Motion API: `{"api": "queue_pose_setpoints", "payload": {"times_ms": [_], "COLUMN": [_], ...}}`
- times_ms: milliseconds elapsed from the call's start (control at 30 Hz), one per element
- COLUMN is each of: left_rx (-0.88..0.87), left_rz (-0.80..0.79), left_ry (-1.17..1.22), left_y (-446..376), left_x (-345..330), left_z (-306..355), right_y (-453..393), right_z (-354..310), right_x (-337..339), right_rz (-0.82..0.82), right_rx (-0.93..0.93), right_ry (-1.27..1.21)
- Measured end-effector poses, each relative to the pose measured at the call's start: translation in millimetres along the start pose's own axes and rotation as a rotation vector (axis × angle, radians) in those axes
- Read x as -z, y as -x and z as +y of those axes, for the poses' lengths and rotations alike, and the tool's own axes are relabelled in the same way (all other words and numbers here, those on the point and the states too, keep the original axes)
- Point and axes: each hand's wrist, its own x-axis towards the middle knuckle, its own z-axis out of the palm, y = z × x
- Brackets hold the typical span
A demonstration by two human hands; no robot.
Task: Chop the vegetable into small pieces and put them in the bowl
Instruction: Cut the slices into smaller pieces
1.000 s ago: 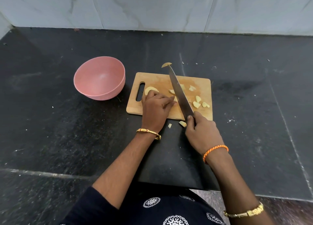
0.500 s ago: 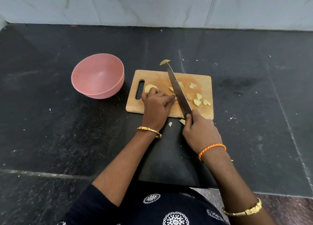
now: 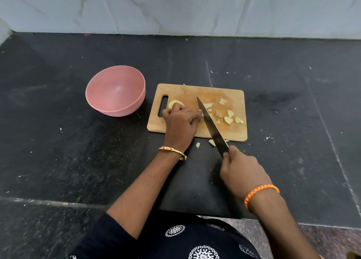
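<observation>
One pink bowl [image 3: 115, 90] at left, beside one wooden cutting board [image 3: 234, 129] on dark counter [image 3: 58, 141]. Left hand [image 3: 180, 123], fingers curled, pins pale vegetable chunk [image 3: 175, 103] on board's left half — most of it hidden beneath. One knife [image 3: 212, 127], handle hidden in right hand [image 3: 241, 172], gripped tight. About eight cut pieces [image 3: 227, 119] right of blade; two more [image 3: 211, 142] off near edge.

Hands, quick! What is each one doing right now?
Left hand: fingers curled, holding down the vegetable piece on the cutting board.
Right hand: gripping the knife handle.
</observation>
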Motion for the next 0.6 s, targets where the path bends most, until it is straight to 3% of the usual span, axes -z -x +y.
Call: {"api": "queue_pose_setpoints", "payload": {"times_ms": [267, 433, 600], "left_rx": [0.002, -0.055, -0.002], "left_rz": [0.021, -0.042, -0.031], "left_ry": [0.043, -0.041, 0.004], "left_y": [-3, -2, -5], "left_x": [6, 5, 8], "left_z": [1, -3, 1], "right_y": [-11, -26, -31], "right_z": [4, -4, -6], "right_x": [8, 4, 0], "right_rz": [0.154, 0.164, 0.158], "right_rx": [0.063, 0.109, 0.131], "right_ry": [-0.132, -0.137, -0.134]}}
